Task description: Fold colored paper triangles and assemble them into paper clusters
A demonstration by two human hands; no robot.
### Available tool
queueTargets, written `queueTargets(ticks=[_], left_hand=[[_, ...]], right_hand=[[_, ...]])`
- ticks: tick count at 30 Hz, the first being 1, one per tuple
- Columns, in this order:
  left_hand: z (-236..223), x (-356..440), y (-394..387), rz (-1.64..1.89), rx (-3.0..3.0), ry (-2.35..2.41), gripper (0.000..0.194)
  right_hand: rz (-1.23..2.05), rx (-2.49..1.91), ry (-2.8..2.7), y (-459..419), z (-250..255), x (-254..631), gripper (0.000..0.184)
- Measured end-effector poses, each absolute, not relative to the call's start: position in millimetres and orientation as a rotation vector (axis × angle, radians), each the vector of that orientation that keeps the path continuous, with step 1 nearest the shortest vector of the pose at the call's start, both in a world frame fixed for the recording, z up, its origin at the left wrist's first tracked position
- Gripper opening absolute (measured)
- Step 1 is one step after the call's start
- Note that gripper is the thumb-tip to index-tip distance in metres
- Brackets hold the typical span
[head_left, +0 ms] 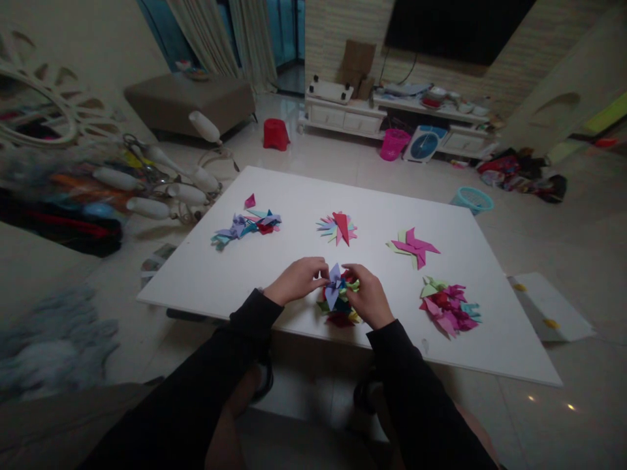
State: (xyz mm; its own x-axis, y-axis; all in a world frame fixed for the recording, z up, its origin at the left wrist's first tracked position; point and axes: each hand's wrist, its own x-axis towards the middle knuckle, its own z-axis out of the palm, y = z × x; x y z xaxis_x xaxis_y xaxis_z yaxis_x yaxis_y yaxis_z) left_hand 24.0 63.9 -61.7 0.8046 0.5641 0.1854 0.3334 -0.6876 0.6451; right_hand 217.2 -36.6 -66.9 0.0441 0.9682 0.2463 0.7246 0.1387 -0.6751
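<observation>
here, the left hand point(301, 279) pinches the purple flower point(334, 291) by its edge; the right hand point(371, 297) curls at its other side, its grip impossible to tell. the flower is over a paper pile point(341, 320) by the near edge of the bench point(298, 228).

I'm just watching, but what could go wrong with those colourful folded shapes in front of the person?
The colourful pile by the hands sits close to the near edge of the white table, so pieces might get nudged off. The lavender piece between the left hand and right hand looks like thin paper; its points could bend if squeezed.
</observation>
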Motion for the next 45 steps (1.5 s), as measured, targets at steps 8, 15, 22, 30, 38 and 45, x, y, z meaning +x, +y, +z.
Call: queueTargets(ticks=[8, 15, 22, 30, 38, 45], left_hand=[[-61.3, 27.3, 62.7, 0.465, 2.402, 0.657, 0.008], [-59.6, 30.6, 59.1, 0.462, 2.442, 0.628, 0.009], [-57.9, 29.5, 58.1, 0.458, 2.447, 0.577, 0.006], [-63.7, 24.6, 61.5, 0.464, 2.434, 0.573, 0.003], [-61.5, 26.3, 60.1, 0.421, 2.481, 0.577, 0.007], [-56.2, 28.4, 57.7, 0.403, 2.475, 0.572, 0.008]], right_hand=[[0.508, -1.695, -1.762, -38.9, -61.5, 238.0, 0.032], [0.558, -1.652, -1.923, -41.0, -66.3, 226.5, 0.018], [0.515, -1.687, -1.976, -38.1, -66.9, 219.9, 0.011], [0.495, -1.672, -1.977, -36.4, -69.9, 221.1, 0.015], [0.488, -1.664, -1.961, -36.9, -69.0, 221.9, 0.016], [0.445, -1.665, -1.977, -38.2, -68.8, 222.3, 0.015]])
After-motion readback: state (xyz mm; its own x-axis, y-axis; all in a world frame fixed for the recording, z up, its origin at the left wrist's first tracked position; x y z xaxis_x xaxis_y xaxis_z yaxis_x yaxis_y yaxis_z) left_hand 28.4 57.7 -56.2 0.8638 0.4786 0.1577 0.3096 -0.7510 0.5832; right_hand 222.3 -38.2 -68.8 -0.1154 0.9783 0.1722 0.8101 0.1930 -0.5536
